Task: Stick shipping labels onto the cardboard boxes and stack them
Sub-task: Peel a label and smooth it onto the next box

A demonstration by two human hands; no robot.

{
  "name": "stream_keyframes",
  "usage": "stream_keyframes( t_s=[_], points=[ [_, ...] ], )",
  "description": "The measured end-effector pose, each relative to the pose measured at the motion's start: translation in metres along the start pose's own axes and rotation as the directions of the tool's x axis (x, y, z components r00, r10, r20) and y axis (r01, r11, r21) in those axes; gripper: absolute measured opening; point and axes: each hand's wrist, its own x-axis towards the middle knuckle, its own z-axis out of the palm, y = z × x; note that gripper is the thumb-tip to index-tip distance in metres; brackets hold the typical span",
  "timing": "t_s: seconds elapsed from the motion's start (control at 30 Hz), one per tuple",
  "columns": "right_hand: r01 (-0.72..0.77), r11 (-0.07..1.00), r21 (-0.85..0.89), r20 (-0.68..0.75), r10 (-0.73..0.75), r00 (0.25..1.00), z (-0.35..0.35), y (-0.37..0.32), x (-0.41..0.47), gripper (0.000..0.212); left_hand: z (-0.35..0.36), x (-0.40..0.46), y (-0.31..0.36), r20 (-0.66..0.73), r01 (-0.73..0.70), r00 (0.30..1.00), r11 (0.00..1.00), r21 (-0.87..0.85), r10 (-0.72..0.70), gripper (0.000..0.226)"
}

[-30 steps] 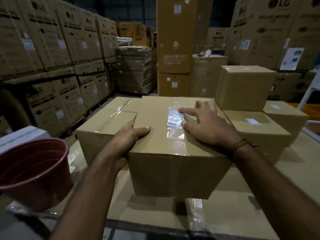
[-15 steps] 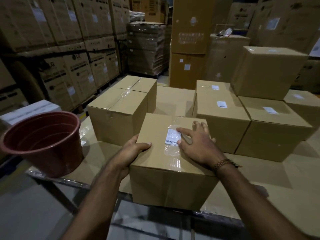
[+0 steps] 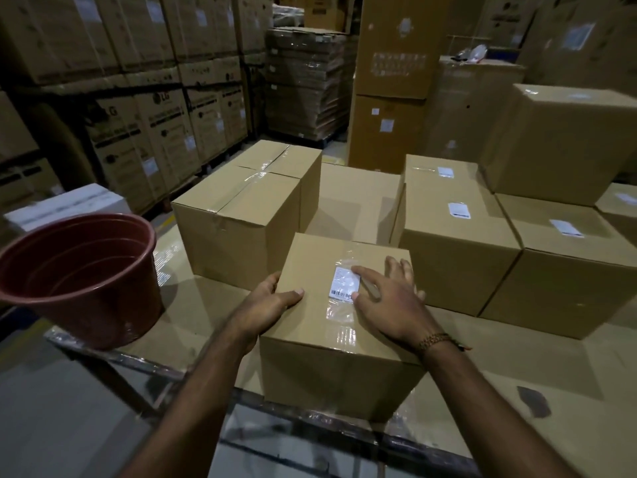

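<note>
A small cardboard box [image 3: 320, 370] stands at the near edge of the cardboard-covered table [image 3: 517, 426]. A white shipping label [image 3: 343, 282] with a barcode lies on its taped top. My right hand [image 3: 386, 301] lies flat on the box top with its fingers spread, thumb and forefinger at the label's right edge. My left hand [image 3: 269, 298] grips the box's upper left edge, thumb on top and fingers down the side. Labelled boxes [image 3: 458, 236] stand in a group to the right, with a larger box [image 3: 565, 139] stacked on them.
A dark red plastic bucket [image 3: 82, 274] sits at the table's left corner. A taller unlabelled box [image 3: 248, 208] stands behind the small one on the left. Stacks of large cartons [image 3: 144, 98] fill the warehouse all around. The floor [image 3: 69, 426] lies below the table's edge.
The view has pulled back and tilted down, so the box looks smaller and lower in frame. Both hands have stayed on the box, the right one by the label.
</note>
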Motion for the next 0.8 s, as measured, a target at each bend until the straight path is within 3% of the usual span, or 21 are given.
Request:
stream_keyframes(
  t_s=[0.07, 0.13, 0.23, 0.33, 0.4, 0.67, 0.8],
  points=[
    [-0.016, 1.000, 0.010, -0.007, 0.016, 1.000, 0.002, 0.000, 0.004, 0.058, -0.001, 0.012, 0.000, -0.072, -0.111, 0.988, 0.956, 0.271, 0.135, 0.078],
    [-0.029, 1.000, -0.008, -0.027, 0.029, 0.999, 0.004, -0.002, 0.005, 0.058, 0.006, 0.018, 0.007, -0.065, -0.245, 0.939, 0.789, 0.563, 0.338, 0.091],
    [-0.040, 0.999, -0.010, -0.030, 0.040, 0.999, 0.006, -0.005, 0.003, 0.057, 0.020, 0.020, 0.024, 0.129, -0.461, 0.837, 0.559, 0.689, 0.531, 0.068],
    [-0.079, 0.997, -0.002, -0.010, 0.078, 0.997, 0.003, -0.009, 0.005, 0.056, 0.027, 0.030, 0.026, 0.303, -0.496, 0.846, 0.437, 0.750, 0.439, 0.060],
    [-0.109, 0.994, 0.009, 0.012, 0.109, 0.994, 0.002, -0.013, 0.007, 0.056, 0.026, 0.038, 0.019, 0.326, -0.456, 0.872, 0.367, 0.811, 0.365, 0.067],
    [-0.163, 0.986, -0.022, 0.088, 0.165, 0.982, -0.006, -0.026, 0.014, 0.072, 0.025, 0.044, 0.025, 0.343, -0.410, 0.907, 0.327, 0.852, 0.242, 0.080],
    [-0.162, 0.986, -0.050, 0.058, 0.165, 0.985, -0.008, -0.026, 0.020, 0.081, 0.025, 0.045, 0.024, 0.338, -0.395, 0.915, 0.319, 0.862, 0.220, 0.083]
  ],
)
